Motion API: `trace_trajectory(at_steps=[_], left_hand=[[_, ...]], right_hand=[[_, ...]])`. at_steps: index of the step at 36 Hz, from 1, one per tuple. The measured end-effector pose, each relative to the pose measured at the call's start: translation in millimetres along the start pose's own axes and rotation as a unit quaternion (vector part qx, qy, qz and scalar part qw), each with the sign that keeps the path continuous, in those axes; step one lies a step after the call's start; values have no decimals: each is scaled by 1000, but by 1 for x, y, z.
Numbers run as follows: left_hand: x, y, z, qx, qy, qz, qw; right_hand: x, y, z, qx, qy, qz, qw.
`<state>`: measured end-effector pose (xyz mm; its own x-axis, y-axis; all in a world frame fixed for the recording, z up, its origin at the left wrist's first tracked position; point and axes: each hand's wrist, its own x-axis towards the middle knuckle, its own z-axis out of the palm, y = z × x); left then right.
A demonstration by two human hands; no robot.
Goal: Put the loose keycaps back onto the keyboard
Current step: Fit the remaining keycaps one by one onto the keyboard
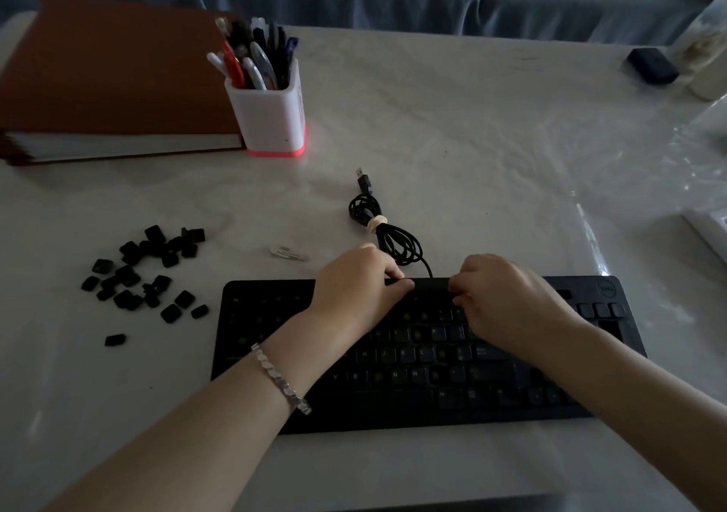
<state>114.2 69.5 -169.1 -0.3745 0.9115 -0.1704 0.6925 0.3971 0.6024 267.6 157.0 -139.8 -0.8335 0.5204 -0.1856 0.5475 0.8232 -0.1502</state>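
The black keyboard (pixel 413 401) lies in front of me, near the table's front edge. Several loose black keycaps (pixel 141 271) are scattered on the table to its left. My left hand (pixel 354 291), with a silver bracelet on the wrist, sits at the keyboard's back edge, its fingers curled over that edge. My right hand (pixel 507 303) is just to the right of it, fingers curled down with their tips on the top key row. The dim light hides whether a keycap is under either hand's fingertips.
The keyboard's coiled cable (pixel 383 228) with its USB plug lies just behind my hands. A small pale keycap puller (pixel 287 252) lies left of the cable. At the back left are a white pen holder (pixel 269 118) and a brown binder (pixel 114 82). A dark block (pixel 651 65) is at the back right.
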Motion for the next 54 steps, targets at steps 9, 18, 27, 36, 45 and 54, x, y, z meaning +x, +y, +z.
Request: trace_trajectory(at_steps=[9, 18, 27, 36, 45, 54], left_hand=[[0, 0, 0, -6, 0, -2, 1000], [0, 1, 0, -1, 3, -7, 1000], [-1, 1, 0, -1, 2, -2, 1000], [-2, 1, 0, -5, 5, -2, 1000], [-1, -1, 0, -7, 3, 4, 1000], [-2, -1, 1, 0, 9, 18, 1000]], right_hand=[[2, 2, -4, 68, -9, 52, 996], [7, 0, -8, 88, -38, 97, 991], [1, 5, -4, 88, -34, 76, 993], [5, 7, -6, 155, -26, 124, 980], [38, 11, -20, 235, -156, 220, 934], [60, -2, -32, 112, -227, 220, 942]])
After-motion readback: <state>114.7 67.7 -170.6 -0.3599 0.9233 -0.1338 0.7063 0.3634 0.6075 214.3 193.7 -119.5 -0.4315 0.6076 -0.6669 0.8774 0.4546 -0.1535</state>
